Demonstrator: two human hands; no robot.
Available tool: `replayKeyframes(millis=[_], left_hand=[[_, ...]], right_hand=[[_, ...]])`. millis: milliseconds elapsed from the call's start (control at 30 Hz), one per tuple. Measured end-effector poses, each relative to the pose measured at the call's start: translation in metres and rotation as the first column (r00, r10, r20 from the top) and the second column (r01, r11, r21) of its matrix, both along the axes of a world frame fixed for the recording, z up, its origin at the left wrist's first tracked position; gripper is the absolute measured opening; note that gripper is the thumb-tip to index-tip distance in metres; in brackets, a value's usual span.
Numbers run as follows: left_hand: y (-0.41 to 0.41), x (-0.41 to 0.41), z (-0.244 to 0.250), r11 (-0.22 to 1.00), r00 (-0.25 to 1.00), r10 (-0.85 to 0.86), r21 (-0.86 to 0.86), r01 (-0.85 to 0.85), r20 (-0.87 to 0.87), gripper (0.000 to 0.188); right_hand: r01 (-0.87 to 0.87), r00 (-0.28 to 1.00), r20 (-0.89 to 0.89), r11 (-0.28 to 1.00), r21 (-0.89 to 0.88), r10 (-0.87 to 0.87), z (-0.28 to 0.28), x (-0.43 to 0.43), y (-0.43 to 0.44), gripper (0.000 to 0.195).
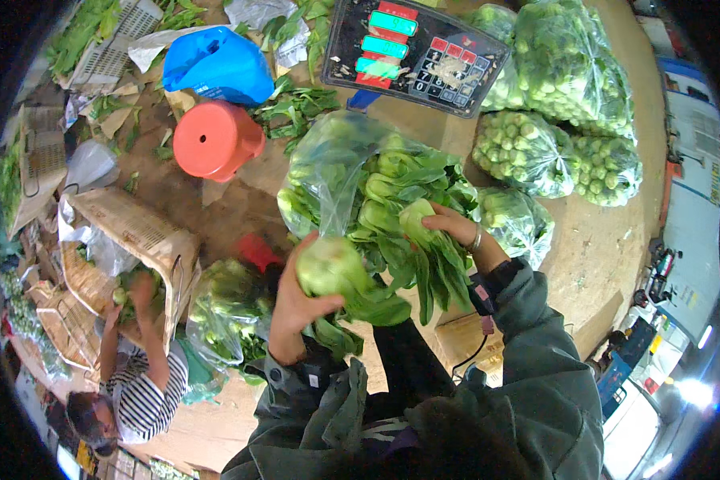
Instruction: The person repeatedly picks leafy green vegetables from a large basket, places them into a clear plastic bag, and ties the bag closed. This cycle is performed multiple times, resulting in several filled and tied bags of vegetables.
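My left hand point(297, 300) grips a head of bok choy point(336, 270), its pale base turned up and its leaves hanging toward the right. In my right hand point(456, 228) is another bok choy point(419, 222), leaves pointing down. Just beyond both hands stands a clear plastic bag point(330, 156) filled with bok choy heads point(396, 165), its mouth gathered near my left hand. Behind that bag is a digital scale's display panel point(417, 57) with lit green readouts and a keypad strewn with plant scraps.
Several filled bags of bok choy point(525, 153) stand at the right. Left are a red plastic stool point(216, 139), a blue plastic bag point(219, 66) and a tipped crate point(138, 222). A person in a striped shirt point(147, 396) reaches into the crate. Another bagged bunch point(231, 306) sits by my left arm.
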State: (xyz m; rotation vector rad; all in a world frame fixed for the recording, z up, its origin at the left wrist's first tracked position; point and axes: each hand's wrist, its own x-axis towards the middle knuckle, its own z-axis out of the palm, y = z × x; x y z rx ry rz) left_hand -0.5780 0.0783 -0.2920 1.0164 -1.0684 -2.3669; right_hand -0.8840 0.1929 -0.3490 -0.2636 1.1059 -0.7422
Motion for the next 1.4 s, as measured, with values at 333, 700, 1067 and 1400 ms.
replayKeyframes(millis=[333,700,1067,1400], left_hand=[[-0.007,-0.023,-0.051,0.894,0.927,0.239,0.438,-0.094,-0.290,0.067],[-0.028,-0.049,-0.023,0.784,0.927,0.297,0.612,-0.099,-0.230,0.094],[-0.065,-0.078,-0.054,0.882,0.887,-0.009,0.415,0.224,-0.461,0.104],[-0.081,-0.062,-0.065,0.882,0.805,-0.070,0.340,0.325,-0.589,0.090]], right_hand=[[0.128,0.909,0.380,0.983,0.133,-0.170,-0.052,-0.004,-0.042,0.048],[-0.466,0.883,-0.184,0.766,-0.442,0.432,-0.092,-0.005,-0.154,0.072],[-0.567,0.220,-0.917,0.808,0.158,0.333,-0.130,0.042,-0.191,0.090],[-0.802,0.129,-0.926,0.587,0.115,0.356,-0.137,0.036,-0.215,0.081]])
